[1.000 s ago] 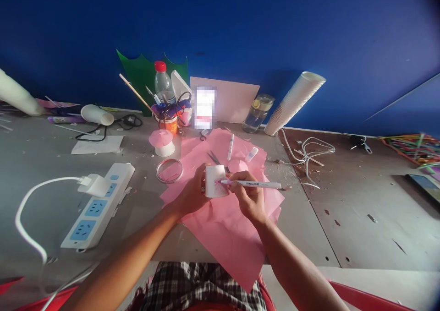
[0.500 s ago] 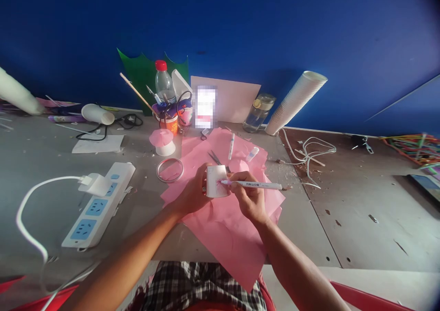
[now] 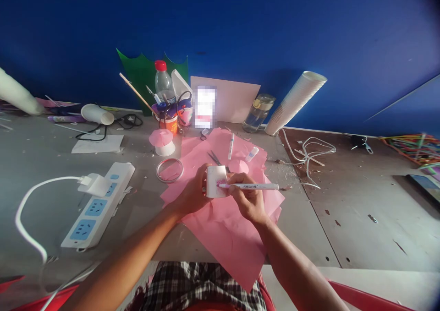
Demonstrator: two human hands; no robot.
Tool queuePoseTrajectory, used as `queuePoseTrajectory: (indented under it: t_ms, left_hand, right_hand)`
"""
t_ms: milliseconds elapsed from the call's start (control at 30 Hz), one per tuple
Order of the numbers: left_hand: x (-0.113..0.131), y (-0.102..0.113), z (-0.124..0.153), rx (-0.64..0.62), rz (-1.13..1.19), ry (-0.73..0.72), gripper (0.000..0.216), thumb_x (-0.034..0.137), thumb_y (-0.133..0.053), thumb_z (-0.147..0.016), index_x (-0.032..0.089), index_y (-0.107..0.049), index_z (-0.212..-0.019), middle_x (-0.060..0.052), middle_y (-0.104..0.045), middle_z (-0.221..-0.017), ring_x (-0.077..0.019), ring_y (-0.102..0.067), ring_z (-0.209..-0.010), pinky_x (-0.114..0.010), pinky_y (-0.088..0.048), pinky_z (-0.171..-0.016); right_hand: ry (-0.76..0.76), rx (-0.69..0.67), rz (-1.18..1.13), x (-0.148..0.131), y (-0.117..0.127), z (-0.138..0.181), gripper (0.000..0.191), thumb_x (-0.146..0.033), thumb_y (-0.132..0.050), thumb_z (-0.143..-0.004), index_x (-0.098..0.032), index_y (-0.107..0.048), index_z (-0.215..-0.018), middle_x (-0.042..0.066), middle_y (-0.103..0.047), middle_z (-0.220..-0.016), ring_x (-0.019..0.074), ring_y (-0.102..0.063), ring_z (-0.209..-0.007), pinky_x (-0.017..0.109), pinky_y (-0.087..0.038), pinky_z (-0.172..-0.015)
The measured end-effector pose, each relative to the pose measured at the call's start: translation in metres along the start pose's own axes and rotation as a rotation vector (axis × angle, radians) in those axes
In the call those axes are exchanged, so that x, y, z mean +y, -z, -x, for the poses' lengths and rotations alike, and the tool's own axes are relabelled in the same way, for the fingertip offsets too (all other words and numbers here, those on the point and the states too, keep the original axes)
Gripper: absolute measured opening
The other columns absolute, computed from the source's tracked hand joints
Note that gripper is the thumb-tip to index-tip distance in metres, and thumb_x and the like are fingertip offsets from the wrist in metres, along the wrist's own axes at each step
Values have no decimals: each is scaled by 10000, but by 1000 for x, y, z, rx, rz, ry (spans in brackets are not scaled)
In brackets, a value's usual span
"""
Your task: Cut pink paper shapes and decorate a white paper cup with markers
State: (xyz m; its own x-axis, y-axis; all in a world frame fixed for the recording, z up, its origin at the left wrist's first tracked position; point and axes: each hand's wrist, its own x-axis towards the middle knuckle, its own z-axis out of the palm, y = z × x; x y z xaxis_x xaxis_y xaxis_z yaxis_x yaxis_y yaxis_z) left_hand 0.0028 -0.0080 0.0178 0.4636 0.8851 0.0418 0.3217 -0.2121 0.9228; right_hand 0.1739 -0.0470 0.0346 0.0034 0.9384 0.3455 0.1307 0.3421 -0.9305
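Note:
My left hand [image 3: 194, 191] is closed around a small white paper cup [image 3: 213, 173], held on its side above pink paper [image 3: 220, 237]. A pink-purple patch of ink shows on the cup's wall. In my right hand [image 3: 249, 201] is a white marker pen [image 3: 268, 186], its tip touching that patch. Just beyond the cup lie scissors [image 3: 213, 157], partly hidden behind it. A second marker [image 3: 231, 146] and a short white piece, perhaps a cap [image 3: 252, 154], rest on the pink paper. To the left stands a white cup with a pink paper top [image 3: 161, 141].
A roll of tape [image 3: 169, 170] lies left of the paper, near a white power strip [image 3: 98, 205] with a charger plugged in. Behind are a lit phone [image 3: 205, 107], a bottle [image 3: 163, 82], a glass jar [image 3: 259, 114] and a leaning stack of paper cups [image 3: 297, 102].
The marker has shifted slightly left and down in my right hand's grip, and the ink patch on the cup looks a little fuller. My left hand stays put.

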Motion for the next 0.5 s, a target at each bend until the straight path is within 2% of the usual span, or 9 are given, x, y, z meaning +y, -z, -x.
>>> queuePoseTrajectory:
  t_ms: [167,500]
  left_hand:
    - [0,1,0,-12,-3,2,632,227,-629,-725,225,-296,-1261,-43,-607,-932,-142,-585,-731,-239,-457,-578]
    - [0,2,1,-28,-37,4,683,261,-644,-725,229,-270,-1295,-67,-614,-993,-163,-595,-783,-271,-483,-621]
  right_hand:
    - [8,10,-11,0,2,0,70,-244,-518,-862,-209,-576,-846,37,-598,-843,139,-547,-700,263,-464,-589]
    - [0,-8,46,1,5,-1,67,-223,-526,-854,-213,-591,-866,29,-609,-820,145,-560,-720,267,-460,-610]
